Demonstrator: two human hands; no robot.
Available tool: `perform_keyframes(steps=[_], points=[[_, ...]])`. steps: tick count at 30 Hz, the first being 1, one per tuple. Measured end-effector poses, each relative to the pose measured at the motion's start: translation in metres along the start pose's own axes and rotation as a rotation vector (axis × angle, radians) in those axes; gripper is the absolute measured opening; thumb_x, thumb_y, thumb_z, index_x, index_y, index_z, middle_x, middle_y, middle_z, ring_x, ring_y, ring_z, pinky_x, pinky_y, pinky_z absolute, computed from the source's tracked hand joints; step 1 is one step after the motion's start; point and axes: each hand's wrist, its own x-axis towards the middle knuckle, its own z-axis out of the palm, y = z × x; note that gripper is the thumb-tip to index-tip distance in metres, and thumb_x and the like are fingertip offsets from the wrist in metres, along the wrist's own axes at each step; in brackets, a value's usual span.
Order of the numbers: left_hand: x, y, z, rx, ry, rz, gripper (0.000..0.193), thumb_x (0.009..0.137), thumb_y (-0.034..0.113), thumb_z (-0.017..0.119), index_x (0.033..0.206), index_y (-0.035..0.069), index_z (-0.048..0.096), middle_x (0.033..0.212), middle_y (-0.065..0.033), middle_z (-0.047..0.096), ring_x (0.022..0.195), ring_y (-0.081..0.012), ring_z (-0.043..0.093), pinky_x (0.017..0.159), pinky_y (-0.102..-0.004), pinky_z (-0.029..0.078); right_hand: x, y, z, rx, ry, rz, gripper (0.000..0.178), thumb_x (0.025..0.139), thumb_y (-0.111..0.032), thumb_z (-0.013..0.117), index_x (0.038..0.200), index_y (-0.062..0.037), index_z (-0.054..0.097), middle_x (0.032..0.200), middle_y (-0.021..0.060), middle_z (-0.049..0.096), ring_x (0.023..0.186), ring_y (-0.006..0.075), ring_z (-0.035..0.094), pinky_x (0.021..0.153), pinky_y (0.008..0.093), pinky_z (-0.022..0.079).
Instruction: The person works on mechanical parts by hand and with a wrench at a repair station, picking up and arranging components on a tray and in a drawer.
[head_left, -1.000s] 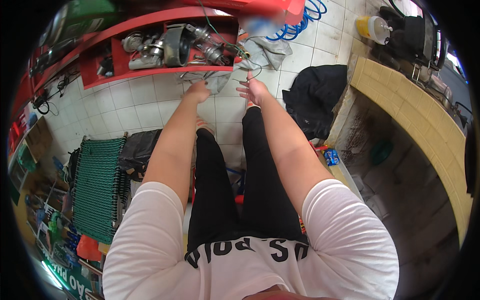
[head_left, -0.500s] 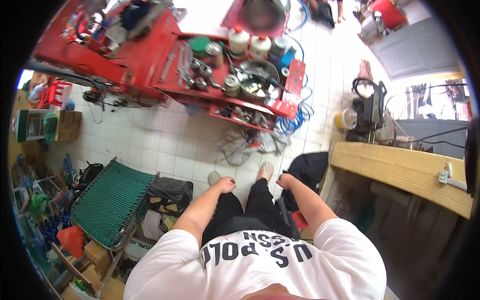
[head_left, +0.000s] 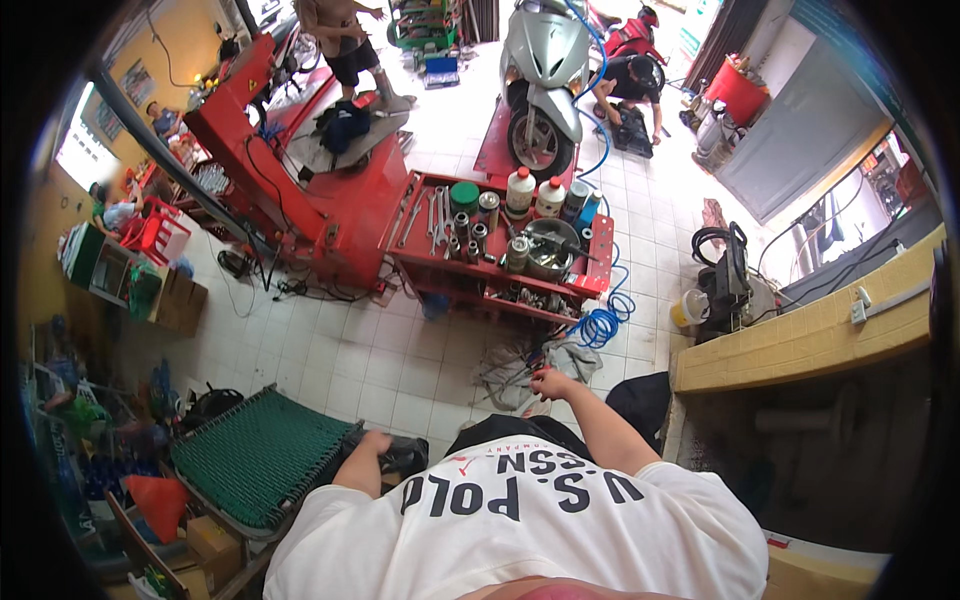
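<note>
The right hand (head_left: 552,383) was seen just below the centre of the frame, its fingers curled around a small red-tipped thing; what that thing was could not be told. A grey rag (head_left: 575,360) lay on the tiled floor just above and right of that hand, with a blue coiled hose (head_left: 600,325) beyond it. The left hand (head_left: 375,443) was held low, left of centre, clenched over a dark bag (head_left: 400,455) beside a green cot (head_left: 255,455). A red tool cart (head_left: 500,250) stood above, well apart from both hands.
</note>
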Motion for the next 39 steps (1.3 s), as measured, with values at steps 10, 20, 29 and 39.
perform_keyframes(steps=[10, 20, 29, 39], points=[[-0.047, 0.029, -0.014, 0.138, -0.290, 0.194, 0.047, 0.092, 0.042, 0.065, 0.117, 0.003, 0.078, 0.123, -0.0231, 0.074, 0.118, -0.0386, 0.070, 0.101, -0.0469, 0.055, -0.031, 0.103, -0.030, 0.314, 0.098, 0.317, 0.044, 0.104, -0.032, 0.055, 0.137, -0.0042, 0.060, 0.120, 0.0175, 0.077, 0.092, 0.0331, 0.078, 0.077, 0.0511, 0.061], [0.041, 0.246, -0.151, -0.459, 0.123, 0.431, 0.046, 0.095, 0.035, 0.071, 0.127, 0.001, 0.070, 0.108, -0.0138, 0.077, 0.093, -0.0240, 0.073, 0.084, -0.0390, 0.058, -0.003, 0.085, -0.075, 0.018, -0.058, 0.355, 0.042, 0.101, -0.033, 0.058, 0.130, -0.0042, 0.068, 0.116, 0.0097, 0.079, 0.095, 0.0275, 0.079, 0.076, 0.0458, 0.061], [0.058, 0.361, -0.298, -0.848, -0.335, 0.343, 0.042, 0.105, 0.042, 0.062, 0.139, 0.017, 0.059, 0.125, -0.0016, 0.072, 0.099, -0.0146, 0.071, 0.085, -0.0365, 0.056, 0.056, 0.041, -0.092, 0.496, 0.212, 0.376, 0.041, 0.105, -0.031, 0.054, 0.136, -0.0038, 0.061, 0.118, 0.0136, 0.077, 0.090, 0.0279, 0.077, 0.072, 0.0442, 0.061], [0.185, 0.384, -0.493, -1.251, -0.905, 0.578, 0.033, 0.106, 0.042, 0.057, 0.121, 0.014, 0.066, 0.118, -0.0038, 0.074, 0.102, -0.0190, 0.069, 0.088, -0.0387, 0.056, 0.112, -0.190, -0.098, 0.947, 0.321, 0.019, 0.043, 0.106, -0.038, 0.063, 0.133, -0.0050, 0.063, 0.117, 0.0098, 0.075, 0.090, 0.0184, 0.073, 0.073, 0.0335, 0.059]])
